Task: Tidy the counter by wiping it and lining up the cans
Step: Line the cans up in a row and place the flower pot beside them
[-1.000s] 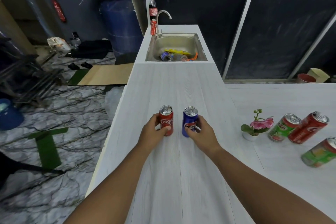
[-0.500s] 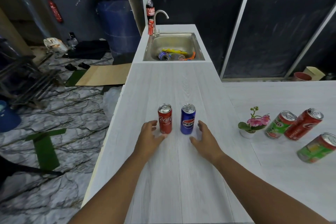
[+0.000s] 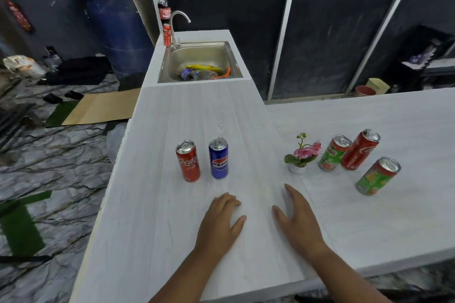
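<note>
A red Coca-Cola can and a blue Pepsi can stand upright side by side on the white counter. To the right stand a green Milo can, a second red cola can and another green can. My left hand hovers low over the counter, nearer to me than the first two cans, fingers loosely apart and holding nothing. My right hand is beside it, open and empty, fingers pointing toward the right-hand cans.
A small potted pink flower stands between the two can groups. Farther along, a steel sink holds bottles and wrappers, with a tap, a red can and a cola bottle behind it. The counter's left edge drops to a marbled floor.
Both hands let go of the Coca-Cola and Pepsi cans and drew back toward me and to the right. The two cans stay standing side by side. The view has turned slightly right.
</note>
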The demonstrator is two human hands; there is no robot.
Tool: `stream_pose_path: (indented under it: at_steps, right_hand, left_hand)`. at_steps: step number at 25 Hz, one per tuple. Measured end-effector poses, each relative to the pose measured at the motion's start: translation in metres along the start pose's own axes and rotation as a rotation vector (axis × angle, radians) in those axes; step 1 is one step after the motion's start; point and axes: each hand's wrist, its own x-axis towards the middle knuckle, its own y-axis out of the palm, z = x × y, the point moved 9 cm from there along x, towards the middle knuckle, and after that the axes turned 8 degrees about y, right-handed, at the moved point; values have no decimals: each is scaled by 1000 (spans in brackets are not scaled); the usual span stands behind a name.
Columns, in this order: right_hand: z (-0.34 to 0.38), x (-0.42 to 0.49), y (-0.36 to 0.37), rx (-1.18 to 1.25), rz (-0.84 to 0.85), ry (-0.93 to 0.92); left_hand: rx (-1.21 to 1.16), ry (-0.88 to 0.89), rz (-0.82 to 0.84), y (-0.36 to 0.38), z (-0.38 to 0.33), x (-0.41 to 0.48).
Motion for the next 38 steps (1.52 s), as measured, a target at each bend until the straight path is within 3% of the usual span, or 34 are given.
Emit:
stream_pose_path:
  at_steps: [11, 15, 20, 27, 38]
  right_hand:
    - [-140, 5, -133, 209, -310, 288]
    - [-169, 21, -163, 377, -418, 334]
    - [-181, 65, -186, 451, -390, 279]
    - [-176, 78, -188, 402, -396, 169]
    - [-152, 59, -174, 386, -325, 108]
  left_hand:
    - [-209, 142, 133, 130, -135, 92]
    - [-305, 32, 159, 163, -164, 126]
    - [-487, -78, 110, 193, -183, 172]
    - [-464, -136, -42, 199, -178, 215]
    - [-554, -140, 35, 164, -149, 137]
